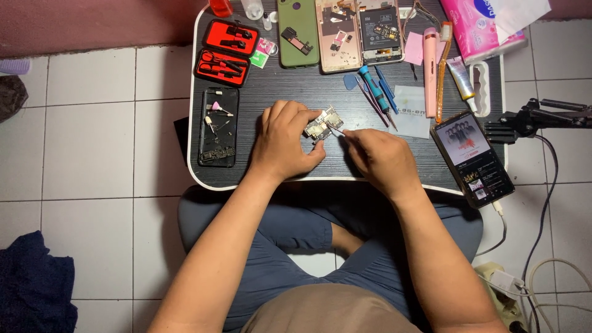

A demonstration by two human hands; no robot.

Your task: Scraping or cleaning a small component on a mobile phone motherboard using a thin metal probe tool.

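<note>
My left hand [285, 143] holds a small phone circuit board [322, 124] above the dark low table [345, 92], pinched between thumb and fingers. My right hand [381, 160] grips thin metal tweezers [336, 129] whose tip touches the board's right side. Both hands meet near the table's front middle, over my crossed legs.
An opened phone body [218, 126] lies at the left, with a red tool case [225, 50] behind it. A green phone back [298, 32] and two opened phones [360, 32] lie at the rear. Screwdrivers [375, 86], a toothbrush [443, 71], a glue tube [460, 79] and a lit phone [472, 157] lie right.
</note>
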